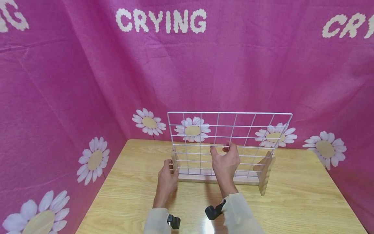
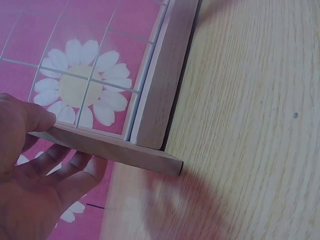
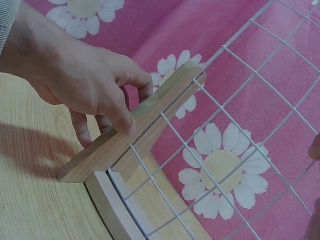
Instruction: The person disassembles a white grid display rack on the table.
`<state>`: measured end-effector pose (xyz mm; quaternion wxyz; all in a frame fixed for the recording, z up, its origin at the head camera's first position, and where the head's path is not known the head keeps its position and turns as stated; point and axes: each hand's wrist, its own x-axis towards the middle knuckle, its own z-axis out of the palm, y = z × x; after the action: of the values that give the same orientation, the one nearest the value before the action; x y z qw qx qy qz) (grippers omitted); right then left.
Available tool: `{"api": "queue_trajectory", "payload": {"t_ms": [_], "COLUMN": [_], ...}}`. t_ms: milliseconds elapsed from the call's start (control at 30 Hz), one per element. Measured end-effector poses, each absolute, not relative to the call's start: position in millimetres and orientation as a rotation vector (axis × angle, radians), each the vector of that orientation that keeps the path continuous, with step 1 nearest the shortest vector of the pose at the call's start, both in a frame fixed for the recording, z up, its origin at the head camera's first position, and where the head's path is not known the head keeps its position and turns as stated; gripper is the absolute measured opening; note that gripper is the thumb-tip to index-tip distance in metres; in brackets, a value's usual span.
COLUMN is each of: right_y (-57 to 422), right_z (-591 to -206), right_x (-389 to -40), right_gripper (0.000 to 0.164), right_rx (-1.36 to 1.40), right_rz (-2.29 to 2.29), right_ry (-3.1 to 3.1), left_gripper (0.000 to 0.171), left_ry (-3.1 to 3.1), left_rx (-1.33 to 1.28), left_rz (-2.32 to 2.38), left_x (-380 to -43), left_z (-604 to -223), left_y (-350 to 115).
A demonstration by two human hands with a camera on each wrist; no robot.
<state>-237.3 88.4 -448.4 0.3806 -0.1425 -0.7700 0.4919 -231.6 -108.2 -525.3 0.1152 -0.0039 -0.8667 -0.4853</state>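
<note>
A white wire grid [image 1: 228, 112] stands upright in a wooden stand, its lower edge along a flat wooden base bar [image 1: 193, 178]. My left hand [image 1: 166, 182] grips the stand's left wooden end piece [image 2: 110, 150], thumb on one face and fingers on the other, as the left wrist view shows. That same hand [image 3: 85, 75] also appears in the right wrist view. In front of the grid's middle is my right hand [image 1: 225, 162], its thumb and fingers loosely bent and apart near the wires. Only its fingertips [image 3: 315, 148] show in the right wrist view.
The stand's right wooden end piece [image 1: 266, 172] reaches toward the front of the light wooden table [image 1: 301, 195]. A pink cloth [image 1: 233, 74] with daisies and lettering hangs behind the table and along its sides.
</note>
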Motion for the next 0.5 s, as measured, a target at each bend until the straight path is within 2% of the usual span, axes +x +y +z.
{"api": "queue_trajectory", "payload": {"t_ms": [500], "right_y": [88.1], "right_z": [-446.0], "right_x": [-236.8], "right_gripper": [0.045], "right_rx": [-0.380], "right_rz": [1.233], "right_ry": [-1.974], "left_gripper": [0.033], "left_ry": [-2.527], "left_rx": [-0.013], "left_rz": [-1.418], "left_x": [-231.0], "left_z": [-524.8], "left_y": [-107.5]}}
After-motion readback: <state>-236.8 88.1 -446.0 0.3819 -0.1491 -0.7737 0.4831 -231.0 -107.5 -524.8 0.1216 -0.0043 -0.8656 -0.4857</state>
